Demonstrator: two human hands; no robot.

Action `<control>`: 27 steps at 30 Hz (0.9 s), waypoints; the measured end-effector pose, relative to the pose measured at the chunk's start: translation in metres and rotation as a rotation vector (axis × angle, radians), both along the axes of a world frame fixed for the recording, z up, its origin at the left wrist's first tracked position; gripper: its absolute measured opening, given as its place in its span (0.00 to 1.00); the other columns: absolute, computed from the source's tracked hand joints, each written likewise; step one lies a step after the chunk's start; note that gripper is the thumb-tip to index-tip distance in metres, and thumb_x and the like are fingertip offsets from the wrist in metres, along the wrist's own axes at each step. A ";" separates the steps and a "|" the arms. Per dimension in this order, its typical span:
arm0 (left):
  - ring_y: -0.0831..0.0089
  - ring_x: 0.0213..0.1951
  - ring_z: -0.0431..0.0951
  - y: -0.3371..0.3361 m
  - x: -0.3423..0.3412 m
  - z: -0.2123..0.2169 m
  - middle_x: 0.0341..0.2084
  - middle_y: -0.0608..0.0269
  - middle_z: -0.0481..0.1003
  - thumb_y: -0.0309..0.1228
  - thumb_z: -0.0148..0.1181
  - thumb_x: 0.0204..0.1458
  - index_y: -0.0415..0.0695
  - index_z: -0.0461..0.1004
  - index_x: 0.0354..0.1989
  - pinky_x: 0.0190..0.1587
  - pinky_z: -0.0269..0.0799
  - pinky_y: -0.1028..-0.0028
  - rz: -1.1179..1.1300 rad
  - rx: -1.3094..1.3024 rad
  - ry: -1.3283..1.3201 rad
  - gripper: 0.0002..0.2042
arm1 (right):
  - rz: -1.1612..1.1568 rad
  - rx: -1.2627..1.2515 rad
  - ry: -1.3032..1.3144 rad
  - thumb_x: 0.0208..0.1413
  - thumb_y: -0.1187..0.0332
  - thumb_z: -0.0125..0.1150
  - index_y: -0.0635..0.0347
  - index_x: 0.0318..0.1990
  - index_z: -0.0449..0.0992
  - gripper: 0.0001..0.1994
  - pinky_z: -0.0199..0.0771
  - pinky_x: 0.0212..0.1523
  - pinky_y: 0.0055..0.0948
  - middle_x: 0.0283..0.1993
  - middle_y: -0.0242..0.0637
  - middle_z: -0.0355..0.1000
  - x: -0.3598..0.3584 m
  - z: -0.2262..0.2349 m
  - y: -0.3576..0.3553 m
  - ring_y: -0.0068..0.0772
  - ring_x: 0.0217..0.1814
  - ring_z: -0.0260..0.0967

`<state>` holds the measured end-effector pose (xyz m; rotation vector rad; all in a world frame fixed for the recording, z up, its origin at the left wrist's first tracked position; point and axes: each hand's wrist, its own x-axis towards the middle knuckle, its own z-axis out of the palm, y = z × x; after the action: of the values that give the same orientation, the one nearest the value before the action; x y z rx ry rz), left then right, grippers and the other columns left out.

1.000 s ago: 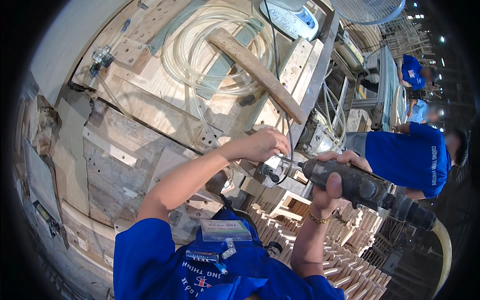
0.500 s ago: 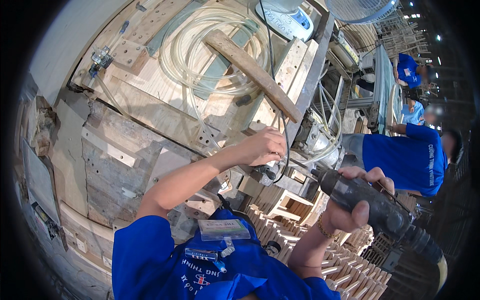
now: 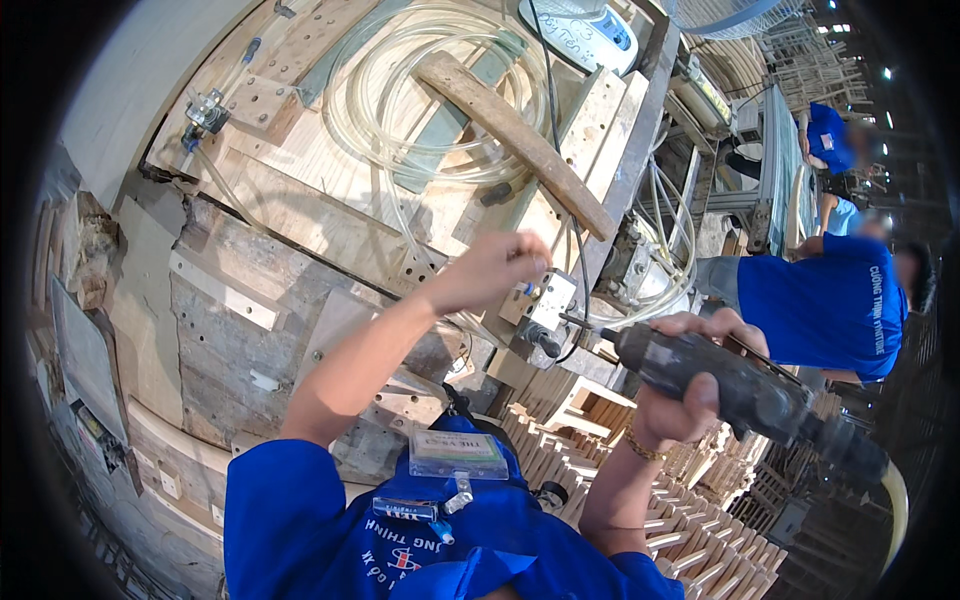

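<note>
My right hand (image 3: 672, 412) is wrapped round a dark air screwdriver (image 3: 745, 385), its thin bit pointing left toward the bench corner. A yellowish hose (image 3: 897, 500) leaves the tool's rear end. My left hand (image 3: 492, 272) hovers over the bench edge with its fingers curled together and slightly blurred; whatever it may hold is hidden. Just right of it sits a small white block (image 3: 553, 300) with a blue-tipped fitting. Below that block is a black knob-like part (image 3: 543, 340), close to the bit.
Coiled clear tubing (image 3: 365, 110) and a wooden bar (image 3: 515, 140) lie on the bench. A black cable (image 3: 553, 100) crosses near the bar. Stacked wooden parts (image 3: 690, 530) stand at lower right. A person in a blue shirt (image 3: 820, 310) is at the right, others beyond.
My left hand has drawn back leftward and up, uncovering the white block. The screwdriver has shifted a little left, its bit now showing beside the block.
</note>
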<state>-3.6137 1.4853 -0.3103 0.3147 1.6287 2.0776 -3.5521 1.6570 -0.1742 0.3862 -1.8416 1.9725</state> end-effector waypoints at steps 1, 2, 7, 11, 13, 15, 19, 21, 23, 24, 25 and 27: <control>0.74 0.29 0.72 0.002 0.012 -0.012 0.26 0.62 0.74 0.27 0.51 0.51 0.41 0.74 0.35 0.33 0.67 0.74 -0.027 -0.118 0.183 0.07 | 0.020 0.002 0.009 0.43 0.66 0.61 0.59 0.52 0.58 0.27 0.77 0.34 0.39 0.41 0.41 0.61 -0.003 -0.007 -0.001 0.43 0.37 0.71; 0.70 0.29 0.73 0.007 0.021 -0.016 0.26 0.60 0.74 0.28 0.52 0.50 0.42 0.75 0.35 0.33 0.67 0.72 -0.029 -0.253 0.281 0.07 | 0.024 0.014 0.008 0.43 0.66 0.61 0.59 0.52 0.58 0.27 0.78 0.34 0.39 0.42 0.41 0.61 -0.006 -0.011 -0.002 0.43 0.37 0.71; 0.54 0.35 0.74 0.023 0.038 -0.023 0.30 0.53 0.76 0.29 0.53 0.47 0.46 0.77 0.37 0.37 0.69 0.60 -0.014 -0.486 0.386 0.09 | 0.021 0.029 -0.002 0.42 0.67 0.63 0.61 0.51 0.59 0.27 0.78 0.34 0.36 0.41 0.41 0.61 -0.011 -0.020 -0.015 0.44 0.36 0.72; 0.55 0.35 0.74 0.023 0.037 -0.023 0.29 0.56 0.76 0.30 0.54 0.47 0.47 0.77 0.35 0.36 0.69 0.61 -0.007 -0.499 0.422 0.08 | -0.007 0.012 -0.078 0.38 0.65 0.69 0.59 0.48 0.59 0.30 0.75 0.34 0.37 0.39 0.39 0.62 -0.010 -0.020 -0.022 0.43 0.35 0.71; 0.56 0.35 0.74 0.023 0.038 -0.023 0.30 0.57 0.76 0.30 0.53 0.47 0.47 0.77 0.35 0.36 0.69 0.61 0.016 -0.473 0.434 0.08 | 0.015 0.016 -0.080 0.38 0.65 0.69 0.59 0.48 0.59 0.29 0.75 0.34 0.36 0.38 0.39 0.61 -0.011 -0.020 -0.022 0.42 0.35 0.71; 0.56 0.35 0.74 0.024 0.039 -0.023 0.30 0.57 0.76 0.29 0.53 0.47 0.47 0.77 0.35 0.36 0.69 0.61 0.031 -0.479 0.430 0.08 | 0.072 0.069 -0.014 0.40 0.67 0.65 0.61 0.49 0.60 0.27 0.78 0.32 0.35 0.38 0.39 0.61 -0.015 -0.022 -0.018 0.42 0.35 0.72; 0.56 0.35 0.74 0.023 0.039 -0.022 0.31 0.56 0.76 0.28 0.54 0.47 0.46 0.77 0.35 0.36 0.69 0.61 0.036 -0.494 0.431 0.08 | 0.059 0.093 -0.048 0.40 0.65 0.66 0.60 0.47 0.61 0.26 0.77 0.32 0.35 0.37 0.38 0.61 -0.015 -0.022 -0.020 0.41 0.34 0.72; 0.56 0.35 0.74 0.023 0.037 -0.022 0.31 0.56 0.76 0.28 0.53 0.47 0.46 0.77 0.35 0.37 0.69 0.61 0.028 -0.488 0.417 0.08 | 0.048 0.086 -0.044 0.39 0.65 0.67 0.59 0.46 0.61 0.26 0.76 0.32 0.35 0.36 0.38 0.62 -0.015 -0.019 -0.021 0.40 0.33 0.71; 0.56 0.35 0.75 0.024 0.038 -0.025 0.31 0.55 0.76 0.28 0.53 0.47 0.46 0.77 0.36 0.37 0.69 0.61 0.028 -0.481 0.411 0.09 | 0.023 0.066 -0.073 0.38 0.62 0.70 0.58 0.46 0.59 0.29 0.74 0.34 0.36 0.37 0.38 0.61 -0.013 -0.018 -0.023 0.40 0.34 0.71; 0.56 0.36 0.75 0.024 0.038 -0.027 0.31 0.55 0.76 0.28 0.53 0.47 0.46 0.77 0.36 0.37 0.69 0.62 0.032 -0.475 0.417 0.09 | 0.010 0.055 -0.088 0.37 0.61 0.71 0.58 0.46 0.58 0.31 0.72 0.35 0.36 0.37 0.38 0.61 -0.012 -0.018 -0.024 0.41 0.34 0.71; 0.56 0.36 0.75 0.024 0.038 -0.026 0.32 0.55 0.76 0.28 0.53 0.47 0.46 0.77 0.37 0.38 0.69 0.62 0.031 -0.469 0.425 0.09 | 0.000 0.074 -0.095 0.37 0.61 0.71 0.58 0.45 0.58 0.31 0.72 0.35 0.36 0.37 0.38 0.61 -0.011 -0.017 -0.025 0.41 0.34 0.71; 0.55 0.34 0.74 0.023 0.038 -0.025 0.29 0.55 0.75 0.27 0.55 0.46 0.46 0.76 0.36 0.35 0.69 0.63 0.035 -0.459 0.439 0.09 | -0.019 0.111 -0.108 0.37 0.60 0.71 0.58 0.44 0.59 0.30 0.72 0.35 0.36 0.37 0.38 0.61 -0.011 -0.015 -0.027 0.41 0.34 0.71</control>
<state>-3.5755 1.5083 -0.3355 0.6125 2.3188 1.6621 -3.5627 1.6296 -0.1888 0.2994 -2.0205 1.9175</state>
